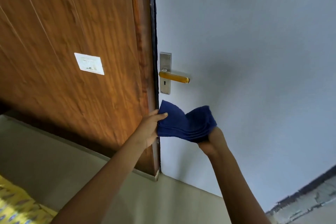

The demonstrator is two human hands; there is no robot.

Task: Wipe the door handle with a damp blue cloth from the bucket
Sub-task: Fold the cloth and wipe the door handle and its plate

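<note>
A dark blue cloth (185,123) is stretched between both hands just below the door handle. My left hand (151,129) pinches its left edge with thumb on top. My right hand (212,142) grips its lower right corner from underneath. The amber lever handle (174,76) sticks out to the right from a steel backplate (165,72) with a keyhole, on a pale grey door (254,60). The cloth hangs a short way under the handle and does not touch it. No bucket is in view.
A brown wooden panel (72,42) stands left of the door, with a white switch plate (89,63) and a dark frame edge between them. Beige floor (54,160) lies below. Yellow patterned fabric (16,203) shows at the bottom left corner.
</note>
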